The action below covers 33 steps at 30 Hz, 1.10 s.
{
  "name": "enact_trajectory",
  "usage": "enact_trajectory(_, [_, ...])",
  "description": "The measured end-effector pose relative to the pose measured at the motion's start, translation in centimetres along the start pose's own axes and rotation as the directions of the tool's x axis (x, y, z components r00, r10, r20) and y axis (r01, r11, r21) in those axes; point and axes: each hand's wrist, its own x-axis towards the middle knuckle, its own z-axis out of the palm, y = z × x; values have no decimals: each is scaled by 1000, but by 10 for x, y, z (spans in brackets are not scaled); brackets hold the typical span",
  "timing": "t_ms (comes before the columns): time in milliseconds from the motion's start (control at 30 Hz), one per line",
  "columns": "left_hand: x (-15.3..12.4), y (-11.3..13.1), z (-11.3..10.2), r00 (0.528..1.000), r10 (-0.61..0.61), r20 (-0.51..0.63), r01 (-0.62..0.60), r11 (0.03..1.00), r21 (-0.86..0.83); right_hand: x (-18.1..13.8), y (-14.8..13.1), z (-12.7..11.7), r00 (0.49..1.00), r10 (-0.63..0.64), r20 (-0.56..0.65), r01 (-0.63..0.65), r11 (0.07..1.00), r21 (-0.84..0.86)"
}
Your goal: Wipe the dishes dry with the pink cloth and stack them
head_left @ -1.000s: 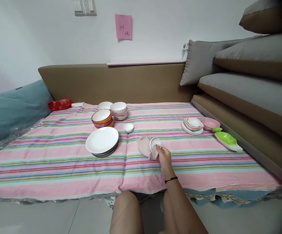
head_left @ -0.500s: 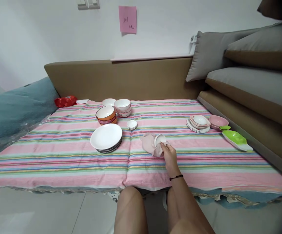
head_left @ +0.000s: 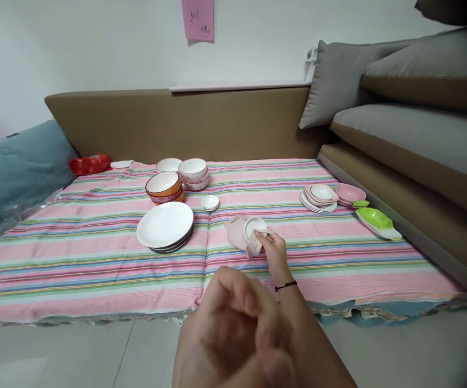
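My right hand (head_left: 274, 249) reaches out over the striped pink cloth cover (head_left: 96, 258) and pinches the edge of a pink rag (head_left: 237, 233) against the rim of a small white dish (head_left: 254, 226). The dish rests on the rag, tipped a little towards me. My left hand (head_left: 233, 323) is raised very close to the camera at the bottom middle. It is large and blurred, its fingers look loosely curled, and I see nothing in it. It hides my knees.
To the left stand a stack of white plates (head_left: 165, 233), orange bowls (head_left: 164, 186), white bowls (head_left: 193, 172) and a tiny saucer stack (head_left: 210, 202). Right: pink-rimmed dishes (head_left: 319, 197), a pink bowl (head_left: 350, 192), a green leaf dish (head_left: 377, 222). Grey cushions (head_left: 411, 129) rise at right; tiled floor below.
My left hand has come up in front of the camera, where my knees showed before. My right hand stays on the rag and dish. The view has shifted slightly.
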Motion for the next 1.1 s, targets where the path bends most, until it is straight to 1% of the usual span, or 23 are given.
enact_trajectory(33, [9,-10,-3,1000,-10,10,10,1000,-6,1,0,-1,1000,-29,9,30,997,-65])
enact_trajectory(67, [18,-19,-8,999,-46,-21,47,999,15,2,-1,-2,998,-66,20,69,988,-136])
enact_trajectory(133, [36,-35,-19,986,-98,-136,107,992,63,3,-1,-3,988,-149,38,154,958,-241])
enact_trajectory(167, [45,-41,-26,980,-100,-172,114,991,76,3,-1,-3,983,-182,40,186,947,-261])
enact_trajectory(233, [62,-50,-39,973,-116,-199,135,987,82,5,-2,-2,981,-193,24,193,949,-249])
enact_trajectory(333, [86,-57,-56,967,-126,-222,148,986,81,14,-7,1,992,-125,-9,122,979,-166])
enact_trajectory(400, [100,-58,-63,968,-111,-226,137,985,105,26,-13,5,995,-101,-11,99,988,-121])
enact_trajectory(567, [142,-60,-77,972,-52,-231,115,956,271,61,-31,22,993,-118,26,119,991,-54])
enact_trajectory(633, [160,-64,-84,977,-90,-195,145,946,289,69,-32,26,992,-125,31,127,991,-46])
enact_trajectory(700, [175,-71,-92,974,-120,-193,172,944,281,71,-29,28,991,-128,28,129,990,-55])
enact_trajectory(800, [187,-84,-103,962,-137,-238,196,950,244,69,-20,27,994,-105,29,107,991,-78])
enact_trajectory(900, [188,-95,-109,954,-178,-242,230,951,208,65,-15,25,996,-89,32,92,991,-96])
enact_trajectory(1033, [185,-100,-109,946,-245,-213,275,953,125,61,-16,27,997,-76,20,78,987,-140])
enact_trajectory(1100, [185,-99,-109,936,-267,-230,285,957,51,58,-17,28,998,-51,26,54,985,-162])
